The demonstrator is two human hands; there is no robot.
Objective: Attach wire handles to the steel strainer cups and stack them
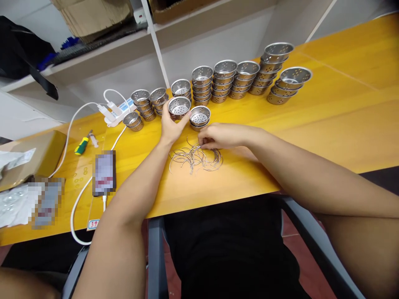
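Note:
My left hand [171, 127] is wrapped round a small perforated metal cup [179, 109], thumb on its right side and fingers on its left. The cup is upright, its open top facing up. My right hand [215, 136] has its fingers curled together at the far edge of a loose heap of thin curved metal wires [193, 159]. Whether a wire is between those fingertips is hidden. Just behind my right hand stands a short stack of perforated cups [200, 117].
Several stacks of perforated cups [224, 81] line the back of the yellow table [243, 174]. On the left are a power strip [120, 114] with white cables, a green-and-yellow screwdriver [82, 145], a phone [104, 172] on a cable and a cardboard box [46, 155].

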